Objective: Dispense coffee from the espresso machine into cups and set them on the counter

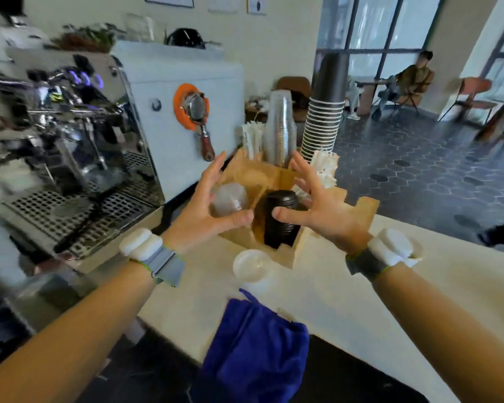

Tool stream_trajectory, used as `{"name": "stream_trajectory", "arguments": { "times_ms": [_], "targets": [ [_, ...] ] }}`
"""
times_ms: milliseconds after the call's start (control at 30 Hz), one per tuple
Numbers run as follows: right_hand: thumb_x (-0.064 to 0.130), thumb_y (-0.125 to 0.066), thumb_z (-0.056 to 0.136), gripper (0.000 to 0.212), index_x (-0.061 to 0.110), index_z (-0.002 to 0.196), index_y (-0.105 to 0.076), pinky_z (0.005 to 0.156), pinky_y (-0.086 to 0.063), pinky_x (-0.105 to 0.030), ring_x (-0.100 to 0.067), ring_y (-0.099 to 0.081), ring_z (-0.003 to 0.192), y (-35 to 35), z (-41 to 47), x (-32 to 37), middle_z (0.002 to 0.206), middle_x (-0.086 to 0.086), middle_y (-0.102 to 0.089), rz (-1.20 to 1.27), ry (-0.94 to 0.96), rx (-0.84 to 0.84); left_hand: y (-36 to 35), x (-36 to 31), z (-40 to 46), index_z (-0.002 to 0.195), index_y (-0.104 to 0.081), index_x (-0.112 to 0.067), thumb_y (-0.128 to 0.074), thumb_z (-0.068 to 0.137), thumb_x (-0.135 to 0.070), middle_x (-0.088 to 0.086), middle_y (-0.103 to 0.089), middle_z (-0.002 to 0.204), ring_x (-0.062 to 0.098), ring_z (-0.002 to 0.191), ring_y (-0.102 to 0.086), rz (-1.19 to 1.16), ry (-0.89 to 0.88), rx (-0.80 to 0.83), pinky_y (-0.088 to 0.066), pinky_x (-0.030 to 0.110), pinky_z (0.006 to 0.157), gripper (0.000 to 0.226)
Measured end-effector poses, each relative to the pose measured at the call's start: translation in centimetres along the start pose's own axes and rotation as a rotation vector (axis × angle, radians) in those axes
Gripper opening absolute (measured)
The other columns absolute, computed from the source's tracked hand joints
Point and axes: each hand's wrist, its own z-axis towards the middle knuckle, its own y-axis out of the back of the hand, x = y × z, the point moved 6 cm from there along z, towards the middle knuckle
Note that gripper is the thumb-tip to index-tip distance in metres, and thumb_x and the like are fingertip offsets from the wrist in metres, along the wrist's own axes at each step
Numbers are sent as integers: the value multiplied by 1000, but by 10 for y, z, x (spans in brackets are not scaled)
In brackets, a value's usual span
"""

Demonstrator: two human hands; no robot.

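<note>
Both the left hand [208, 210] and right hand [317, 205] hover spread and empty above the wooden organiser [306, 242]. The stacked paper cups [322, 126] stand at its far side, near the espresso machine [70, 158]. Judged light, thin-walled and crushable; take one gently by the side wall below the rim.

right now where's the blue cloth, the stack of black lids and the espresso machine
blue cloth [256, 347], head view, middle of the folds
stack of black lids [280, 221], head view, ribbed side
espresso machine [79, 199], head view, drip tray grate
</note>
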Motion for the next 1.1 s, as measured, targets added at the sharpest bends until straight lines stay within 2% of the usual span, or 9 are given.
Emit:
{"name": "stream_trajectory", "arguments": {
  "times_ms": [167, 233, 367, 467, 567, 633, 767, 933, 1100],
  "targets": [
    [38, -78, 65, 104, 46, 144, -10, 109, -20, -30, -10, -15, 141, -125, 31, 43, 155, 16, -13, 16, 106, 101, 120, 15, -75, 139, -11, -65, -74, 64, -65, -42, -9, 148, -19, 136, -10, 107, 56, -123, -17, 32, 111, 98],
    [39, -79, 66, 100, 54, 139, -11, 109, -21, -32, -10, -14, 142, -159, 38, 52, 153, 20, -12, 33, 114, 124, 151, 23, -95, 138, -10, -66, -73, 67, -62, -48, -8, 144, -26, 130, -9, 138, 75, -145, -17, 29, 109, 95],
    [34, -79, 68, 101, 47, 144, -14, 100, -27, -15, 10, -26, 130, -229, 51, 66, 142, 33, -24, 88, 152, 189, 208, 34, -140, 133, -11, -70, -74, 70, -58, -53, -9, 138, -31, 125, -10, 171, 123, -206, -19, 21, 104, 90],
    [44, -79, 63, 103, 53, 142, -14, 106, -25, -28, -6, -21, 139, -289, 61, 74, 151, 24, -19, 121, 134, 277, 253, 44, -174, 134, -11, -69, -74, 66, -62, -40, -7, 148, -18, 136, -9, 189, 158, -268, -16, 28, 111, 93],
    [37, -79, 70, 98, 57, 141, -14, 96, -25, -14, -7, -19, 139, -335, 74, 78, 150, 26, -16, 170, 139, 360, 287, 51, -198, 135, -12, -64, -71, 55, -76, -27, -8, 155, -8, 138, -10, 205, 210, -358, -17, 29, 110, 100],
    [39, -79, 71, 96, 60, 139, -14, 93, -25, -14, -4, -18, 138, -372, 88, 82, 149, 29, -15, 178, 136, 427, 316, 58, -218, 138, -13, -59, -70, 60, -72, -25, -12, 154, -15, 133, -15, 196, 230, -422, -20, 23, 109, 98],
    [38, -80, 72, 95, 65, 135, -15, 88, -25, -8, 2, -17, 134, -456, 118, 93, 142, 36, -15, 205, 117, 561, 378, 78, -256, 147, -14, -38, -70, 75, -38, -33, -18, 144, -29, 123, -22, 208, 251, -520, -29, -3, 91, 92],
    [28, -78, 76, 97, 49, 143, -11, 88, -25, 6, 10, -18, 130, -526, 149, 103, 147, 28, -15, 168, 158, 623, 432, 102, -275, 141, -13, -50, -69, 74, -41, -23, -14, 152, -4, 138, -15, 241, 324, -542, -24, 30, 112, 88],
    [20, -76, 79, 93, 44, 143, -12, 91, -21, 9, 25, -21, 122, -593, 204, 98, 132, 46, -17, 181, 152, 638, 507, 142, -264, 147, -13, -44, -69, 72, -42, -17, -13, 156, 0, 139, -14, 236, 370, -548, -21, 36, 112, 93]
  ]
}}
